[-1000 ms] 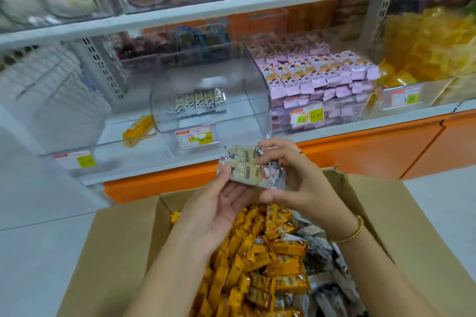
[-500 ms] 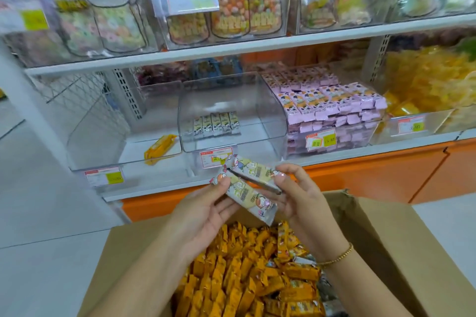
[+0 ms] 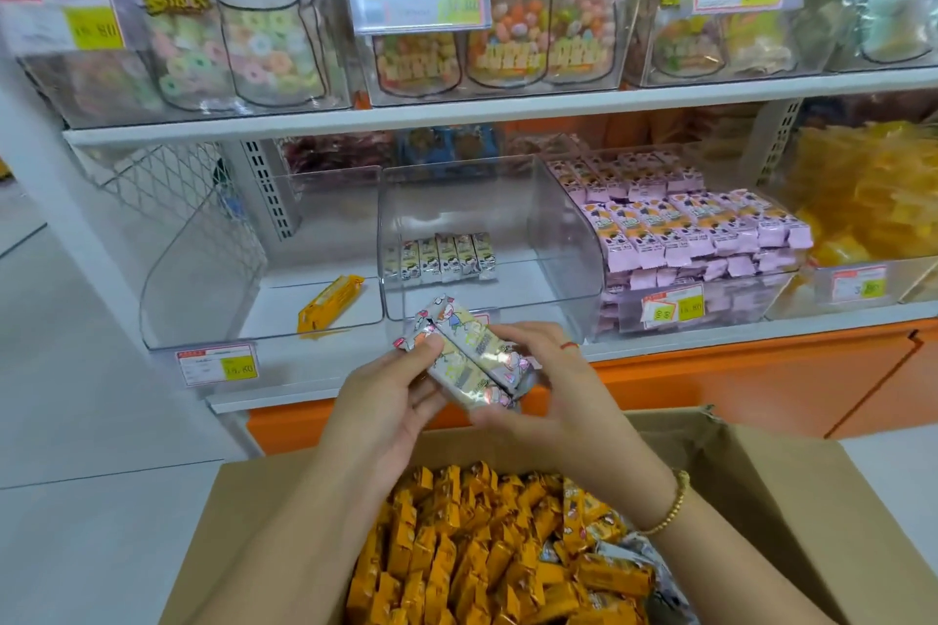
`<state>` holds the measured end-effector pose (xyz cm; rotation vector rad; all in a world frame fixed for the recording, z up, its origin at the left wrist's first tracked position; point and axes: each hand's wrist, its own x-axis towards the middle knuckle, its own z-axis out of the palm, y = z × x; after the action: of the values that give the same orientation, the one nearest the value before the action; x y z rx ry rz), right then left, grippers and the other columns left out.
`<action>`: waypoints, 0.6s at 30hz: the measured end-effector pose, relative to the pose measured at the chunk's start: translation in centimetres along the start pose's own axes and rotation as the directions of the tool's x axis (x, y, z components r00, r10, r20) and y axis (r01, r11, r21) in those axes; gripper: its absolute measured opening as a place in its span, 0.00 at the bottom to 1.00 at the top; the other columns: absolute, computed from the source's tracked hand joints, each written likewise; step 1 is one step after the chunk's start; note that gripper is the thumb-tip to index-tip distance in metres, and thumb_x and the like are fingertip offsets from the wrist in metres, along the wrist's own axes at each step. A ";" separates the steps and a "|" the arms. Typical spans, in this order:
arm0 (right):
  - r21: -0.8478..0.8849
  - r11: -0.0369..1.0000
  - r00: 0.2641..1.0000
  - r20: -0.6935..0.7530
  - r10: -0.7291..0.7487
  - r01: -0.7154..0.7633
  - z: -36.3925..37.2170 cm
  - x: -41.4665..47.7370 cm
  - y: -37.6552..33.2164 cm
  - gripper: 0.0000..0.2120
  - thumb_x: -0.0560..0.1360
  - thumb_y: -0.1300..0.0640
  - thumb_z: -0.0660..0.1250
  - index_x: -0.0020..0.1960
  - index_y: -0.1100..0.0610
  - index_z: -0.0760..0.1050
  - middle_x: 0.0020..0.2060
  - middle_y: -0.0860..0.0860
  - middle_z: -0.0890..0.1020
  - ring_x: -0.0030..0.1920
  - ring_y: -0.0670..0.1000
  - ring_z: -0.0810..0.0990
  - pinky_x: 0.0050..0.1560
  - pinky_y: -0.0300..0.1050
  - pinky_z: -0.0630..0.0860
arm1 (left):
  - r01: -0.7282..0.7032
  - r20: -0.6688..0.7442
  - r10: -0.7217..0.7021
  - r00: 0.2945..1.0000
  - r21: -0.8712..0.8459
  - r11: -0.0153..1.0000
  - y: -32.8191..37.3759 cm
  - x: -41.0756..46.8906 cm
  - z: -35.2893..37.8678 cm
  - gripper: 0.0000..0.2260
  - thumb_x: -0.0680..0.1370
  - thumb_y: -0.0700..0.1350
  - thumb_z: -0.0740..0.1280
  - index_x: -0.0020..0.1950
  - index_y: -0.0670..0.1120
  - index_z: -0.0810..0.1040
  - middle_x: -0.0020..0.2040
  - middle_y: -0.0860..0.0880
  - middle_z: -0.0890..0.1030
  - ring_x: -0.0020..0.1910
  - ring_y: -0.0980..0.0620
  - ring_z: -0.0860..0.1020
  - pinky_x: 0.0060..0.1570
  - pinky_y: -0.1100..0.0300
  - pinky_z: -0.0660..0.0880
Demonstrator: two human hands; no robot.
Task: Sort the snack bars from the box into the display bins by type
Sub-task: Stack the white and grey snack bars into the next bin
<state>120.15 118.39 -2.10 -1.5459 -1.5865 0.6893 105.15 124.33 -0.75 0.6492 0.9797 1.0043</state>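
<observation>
Evidently, silver snack bars [image 3: 469, 360] are gripped endwise by the curled left hand [image 3: 386, 404] and right hand [image 3: 556, 404], apparently aligned for the matching middle bin [image 3: 558, 234].

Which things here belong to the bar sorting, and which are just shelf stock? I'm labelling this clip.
In the job: left hand and right hand holding silver bars; cardboard box of orange bars; middle bin; left bin.
Just there: purple bars; yellow sweets; candy bags on the upper shelf.
</observation>
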 end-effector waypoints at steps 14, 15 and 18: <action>-0.502 0.856 0.978 -0.210 0.017 -0.123 -1.7 18.1 2.4 0.30 0.69 0.49 0.72 0.65 0.62 0.67 0.57 0.62 0.74 0.58 0.60 0.73 0.51 0.48 0.69 | -0.386 0.214 0.551 0.807 0.897 0.217 0.6 4.6 -0.3 0.19 0.79 0.48 0.64 0.70 0.51 0.71 0.68 0.56 0.72 0.68 0.57 0.68 0.67 0.63 0.62; -0.521 0.827 0.968 -0.228 0.103 -0.210 -1.7 20.3 3.4 0.30 0.71 0.49 0.71 0.65 0.62 0.66 0.58 0.63 0.74 0.60 0.61 0.73 0.52 0.49 0.71 | -0.388 0.268 0.537 0.800 0.914 0.122 0.4 4.9 -0.8 0.19 0.79 0.47 0.63 0.70 0.50 0.71 0.70 0.55 0.70 0.70 0.58 0.65 0.68 0.66 0.57; -0.587 0.713 0.923 -0.244 0.297 -0.384 -0.4 24.5 6.6 0.27 0.76 0.48 0.67 0.67 0.61 0.62 0.63 0.63 0.71 0.65 0.62 0.70 0.56 0.51 0.73 | -0.377 0.320 0.471 0.822 0.926 0.029 0.2 6.0 -2.0 0.18 0.79 0.44 0.63 0.70 0.49 0.71 0.70 0.53 0.71 0.70 0.57 0.66 0.64 0.72 0.53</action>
<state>125.72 143.14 -3.28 -2.3740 -1.5158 0.2205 104.45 129.87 -3.66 2.1952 1.5365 0.7603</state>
